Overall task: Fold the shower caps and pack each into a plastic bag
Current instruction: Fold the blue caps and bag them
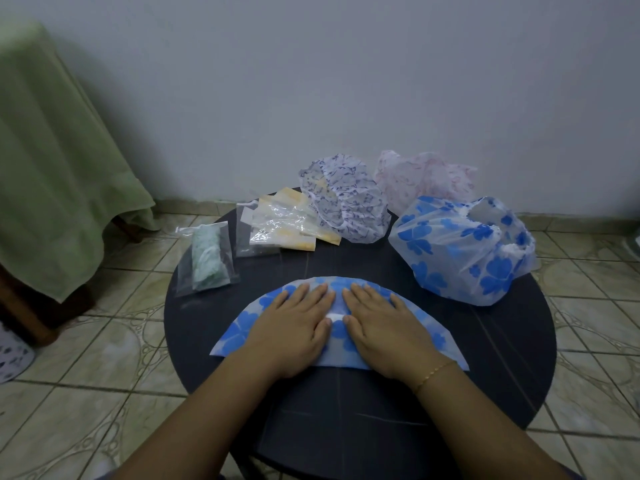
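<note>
A blue-flowered shower cap (239,332) lies folded into a half circle on the round black table (502,358). My left hand (294,327) and my right hand (384,327) press flat on it side by side, fingers straight. Behind it stand three puffed caps: a blue-flowered one (460,247), a purple-patterned one (346,202) and a pink one (426,178). At the left a clear plastic bag (207,258) holds a folded green cap. Next to it lie several plastic bags (277,223), some with yellow contents.
The table stands on a tiled floor (104,375) close to a grey wall (311,81). Furniture draped in green cloth (52,150) stands at the left. A white patterned object (12,355) lies on the floor at the left edge.
</note>
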The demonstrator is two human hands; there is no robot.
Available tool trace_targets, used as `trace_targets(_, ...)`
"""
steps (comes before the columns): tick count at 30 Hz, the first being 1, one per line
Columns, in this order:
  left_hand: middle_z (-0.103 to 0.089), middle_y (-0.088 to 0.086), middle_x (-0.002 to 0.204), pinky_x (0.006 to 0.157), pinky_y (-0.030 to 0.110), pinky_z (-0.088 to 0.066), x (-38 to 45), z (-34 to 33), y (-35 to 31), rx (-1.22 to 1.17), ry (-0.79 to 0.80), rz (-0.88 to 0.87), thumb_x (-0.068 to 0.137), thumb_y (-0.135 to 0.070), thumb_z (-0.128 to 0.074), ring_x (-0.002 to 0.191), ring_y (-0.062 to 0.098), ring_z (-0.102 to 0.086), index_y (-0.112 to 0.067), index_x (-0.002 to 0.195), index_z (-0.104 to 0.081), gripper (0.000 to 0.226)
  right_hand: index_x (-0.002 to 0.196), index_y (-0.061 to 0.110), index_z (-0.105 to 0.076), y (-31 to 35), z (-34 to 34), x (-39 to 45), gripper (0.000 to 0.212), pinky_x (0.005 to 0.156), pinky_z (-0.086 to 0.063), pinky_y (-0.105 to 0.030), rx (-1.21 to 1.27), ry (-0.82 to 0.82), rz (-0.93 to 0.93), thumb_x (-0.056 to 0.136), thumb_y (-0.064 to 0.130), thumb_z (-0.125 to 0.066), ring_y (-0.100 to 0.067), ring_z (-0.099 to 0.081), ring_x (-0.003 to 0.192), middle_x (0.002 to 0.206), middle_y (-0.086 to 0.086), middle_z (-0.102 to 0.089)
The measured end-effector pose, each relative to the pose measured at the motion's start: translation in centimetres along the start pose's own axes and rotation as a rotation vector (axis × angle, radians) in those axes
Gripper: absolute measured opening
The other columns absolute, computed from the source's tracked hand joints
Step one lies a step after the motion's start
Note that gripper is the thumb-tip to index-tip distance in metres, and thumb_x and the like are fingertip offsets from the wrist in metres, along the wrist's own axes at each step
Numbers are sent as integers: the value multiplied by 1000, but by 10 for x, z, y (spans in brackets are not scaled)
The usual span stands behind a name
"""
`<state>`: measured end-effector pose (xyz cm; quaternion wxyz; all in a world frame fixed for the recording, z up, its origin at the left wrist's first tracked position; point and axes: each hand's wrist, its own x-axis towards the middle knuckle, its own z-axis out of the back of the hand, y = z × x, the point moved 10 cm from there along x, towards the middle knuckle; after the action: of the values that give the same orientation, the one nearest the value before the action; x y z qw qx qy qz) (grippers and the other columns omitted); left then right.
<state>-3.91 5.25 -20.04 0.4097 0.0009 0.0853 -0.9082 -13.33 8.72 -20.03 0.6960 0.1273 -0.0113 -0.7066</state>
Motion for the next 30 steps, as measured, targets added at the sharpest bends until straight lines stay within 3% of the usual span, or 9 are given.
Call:
trace_targets(5, 7, -14, 158, 115, 31, 7, -1, -3, 20, 1, 19, 80, 95, -53, -7, 145, 12, 12, -35, 150, 2, 58, 150, 27, 3, -13, 1, -4, 57, 116, 7, -35, 20, -8, -44, 100, 47, -15, -6, 10, 144, 158, 9, 9)
trace_targets(19, 10, -16, 156, 117, 31, 3, -25, 0, 44, -81, 51, 161, 101, -44, -12, 144, 7, 12, -35, 149, 2, 52, 150, 29, 6, -70, 8, -41, 57, 116, 7, -34, 18, -23, -143, 99, 49, -11, -5, 11, 144, 158, 11, 9)
trace_targets(21, 8, -15, 157, 117, 31, 1, -29, 1, 44, -86, 49, 175, 101, -41, -14, 144, 8, 9, -34, 150, 0, 51, 151, 25, -6, -72, 14, -44, 59, 117, 1, -34, -9, -91, -168, 99, 50, -19, -10, 3, 146, 159, 6, 0)
trace_targets(23, 2, -13, 158, 117, 32, -5, -36, 6, 44, -60, 26, 197, 101, -38, -18, 145, 10, 3, -33, 151, -6, 51, 143, 19, -37, -64, 33, -50, 55, 113, -21, -40, -53, -292, -130, 96, 46, -43, -21, -25, 142, 154, -4, -28)
trace_targets(25, -11, -11, 158, 114, 31, -14, -43, 16, 45, -8, -48, 229, 99, -40, -26, 144, 11, -11, -32, 150, -17, 53, 111, 15, -69, -47, 53, -61, 39, 85, -47, -43, -76, -525, -36, 76, 31, -75, -30, -60, 107, 120, -9, -63)
trace_targets(27, -29, -12, 151, 109, 30, -22, -51, 27, 49, 30, -130, 279, 94, -48, -34, 137, 10, -27, -34, 145, -31, 53, 86, 17, -75, -35, 59, -68, 26, 61, -47, -35, -63, -642, -11, 62, 22, -84, -25, -63, 74, 85, -3, -67)
trace_targets(28, -35, -13, 146, 107, 29, -25, -55, 32, 51, 37, -159, 306, 91, -53, -37, 132, 10, -33, -36, 142, -36, 53, 84, 18, -75, -31, 57, -67, 22, 58, -45, -33, -59, -623, -26, 64, 23, -83, -23, -60, 70, 80, 0, -65)
trace_targets(30, -43, -14, 135, 101, 29, -28, -63, 37, 55, 51, -182, 352, 87, -61, -39, 124, 10, -40, -38, 134, -44, 53, 99, 21, -73, -24, 50, -62, 25, 67, -44, -34, -40, -547, -73, 81, 38, -69, -21, -60, 84, 90, 3, -66)
